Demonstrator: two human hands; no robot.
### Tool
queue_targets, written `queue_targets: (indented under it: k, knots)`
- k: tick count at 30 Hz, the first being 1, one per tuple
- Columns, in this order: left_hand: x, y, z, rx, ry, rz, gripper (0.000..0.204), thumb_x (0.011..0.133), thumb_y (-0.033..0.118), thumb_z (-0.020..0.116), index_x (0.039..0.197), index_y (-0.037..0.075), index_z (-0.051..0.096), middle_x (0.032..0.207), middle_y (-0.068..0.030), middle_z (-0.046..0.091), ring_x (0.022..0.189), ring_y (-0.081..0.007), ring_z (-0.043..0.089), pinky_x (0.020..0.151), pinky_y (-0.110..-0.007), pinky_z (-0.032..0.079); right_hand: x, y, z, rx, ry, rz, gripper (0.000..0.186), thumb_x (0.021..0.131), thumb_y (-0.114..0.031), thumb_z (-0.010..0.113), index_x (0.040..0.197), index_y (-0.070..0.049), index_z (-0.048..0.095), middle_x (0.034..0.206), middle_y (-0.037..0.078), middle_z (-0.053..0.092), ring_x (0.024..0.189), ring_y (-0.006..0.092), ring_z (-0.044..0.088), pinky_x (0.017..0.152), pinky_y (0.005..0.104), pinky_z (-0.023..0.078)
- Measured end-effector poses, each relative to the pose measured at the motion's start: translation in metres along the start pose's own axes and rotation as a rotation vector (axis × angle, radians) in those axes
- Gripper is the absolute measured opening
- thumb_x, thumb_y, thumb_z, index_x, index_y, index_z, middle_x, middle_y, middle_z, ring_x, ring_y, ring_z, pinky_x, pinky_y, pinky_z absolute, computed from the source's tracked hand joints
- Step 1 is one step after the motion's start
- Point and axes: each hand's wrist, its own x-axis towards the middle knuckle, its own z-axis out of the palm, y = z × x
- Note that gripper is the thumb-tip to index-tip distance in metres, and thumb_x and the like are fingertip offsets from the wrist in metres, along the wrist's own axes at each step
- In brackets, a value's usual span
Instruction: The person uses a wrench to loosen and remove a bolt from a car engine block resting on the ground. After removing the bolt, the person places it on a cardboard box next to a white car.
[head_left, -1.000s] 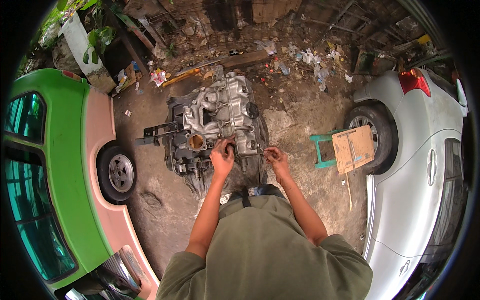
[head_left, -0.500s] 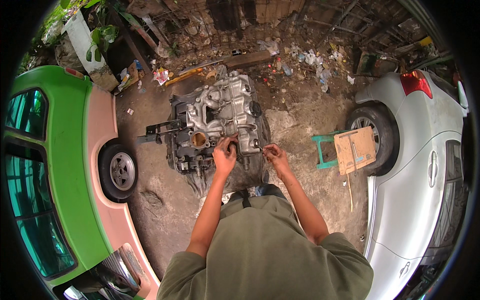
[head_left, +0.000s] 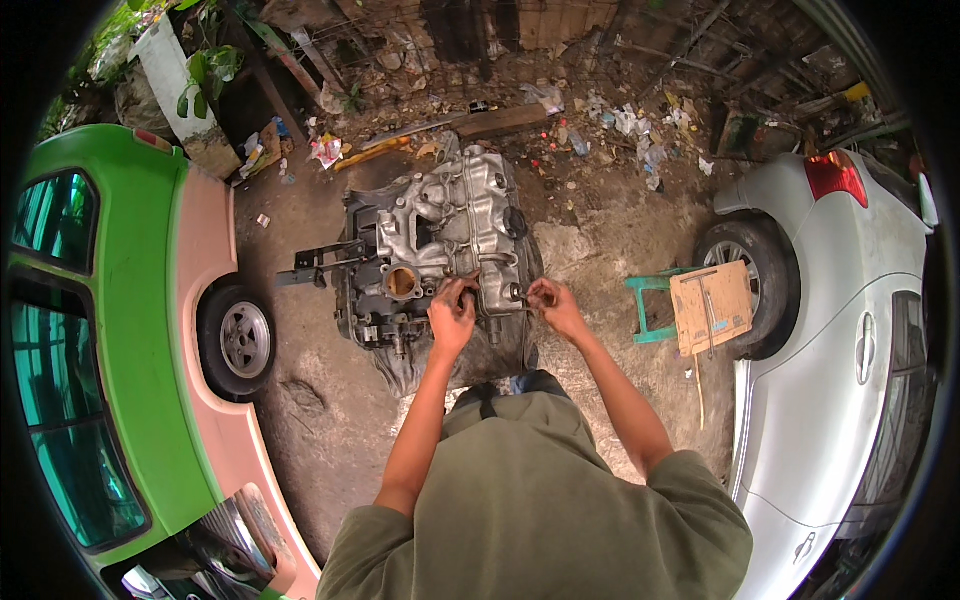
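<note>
A grimy car engine [head_left: 428,238] lies before me on a dark sheet [head_left: 515,355] on the ground. Its silver valve cover [head_left: 486,235] runs along the right side and carries a black cap [head_left: 514,222]. My left hand [head_left: 452,318] is closed, its fingers bent at the left edge of the cover's near end. Across that end, my right hand [head_left: 558,306] pinches at the cover's near right corner. What either hand grips is too small or hidden to make out. Left of my left hand sits a round, brownish manifold opening [head_left: 403,282].
A green and pink vehicle [head_left: 140,330] stands on the left, a silver car [head_left: 815,390] on the right. Beside the silver car's wheel is a green stool [head_left: 642,310] with a brown board [head_left: 712,300] against it. Litter and a wooden beam [head_left: 500,121] lie beyond the engine.
My right hand has shifted slightly away from me, and its wrist has swung a little to the right. My left hand stays at the same spot on the engine. The view has moved slightly.
</note>
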Motion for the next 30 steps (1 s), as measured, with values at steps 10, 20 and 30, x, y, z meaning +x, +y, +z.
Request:
queue_targets:
  k: [10, 20, 30]
  knots:
    - [0.001, 0.003, 0.0, 0.009, 0.001, -0.018, 0.021, 0.087, -0.005, 0.057, 0.098, 0.005, 0.071, 0.1, -0.0086, 0.074, 0.055, -0.02, 0.054, 0.054, -0.032, 0.044, 0.053, -0.07, -0.049, -0.591, -0.209, -0.621, 0.033, 0.075, 0.019, 0.059, 0.1, -0.001, 0.063, 0.099, 0.014, 0.068, 0.105, 0.0364, 0.063, 0.109, 0.0508, 0.041]
    - [0.0, 0.0, 0.002, 0.012, 0.027, 0.017, 0.022, 0.086, -0.007, 0.058, 0.099, 0.004, 0.072, 0.1, -0.0089, 0.074, 0.052, -0.0164, 0.048, 0.047, -0.03, 0.037, -0.007, -0.019, -0.024, -0.161, 0.304, -0.077, 0.007, 0.098, -0.006, 0.064, 0.104, -0.006, 0.063, 0.092, 0.006, 0.067, 0.079, 0.0151, 0.063, 0.068, 0.0325, 0.05]
    - [0.002, 0.0, 0.0, 0.036, 0.013, 0.062, 0.02, 0.087, -0.006, 0.058, 0.097, 0.005, 0.07, 0.106, -0.0074, 0.076, 0.059, -0.0197, 0.058, 0.047, -0.032, 0.041, -0.045, -0.006, 0.032, 0.439, 0.243, 0.046, 0.019, 0.097, -0.005, 0.059, 0.116, -0.005, 0.06, 0.088, 0.004, 0.062, 0.067, 0.0069, 0.048, 0.057, 0.0245, 0.038]
